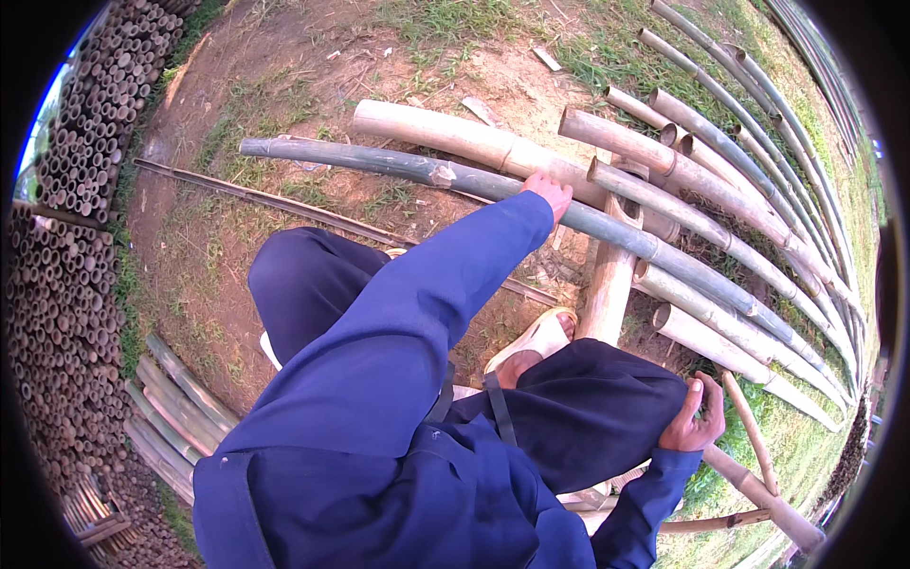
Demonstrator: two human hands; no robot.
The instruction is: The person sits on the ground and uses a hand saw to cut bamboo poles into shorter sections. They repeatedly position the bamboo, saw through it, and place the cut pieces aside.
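My left hand reaches across and is closed over a long grey-green bamboo pole, its fingertips hidden on the far side. Right behind that pole lies a thicker, pale bamboo pole, close to my knuckles. Both poles lie across a short light-coloured log on the ground. My right hand rests beside my right knee, palm up, with loosely curled fingers and a gap between thumb and forefinger. Nothing shows in it.
Many bamboo poles fan out to the right. A thin split strip lies on the dirt by my left knee. Large stacks of cut bamboo stand at the left. Propped sticks are near my right hand; my sandalled foot is by the log.
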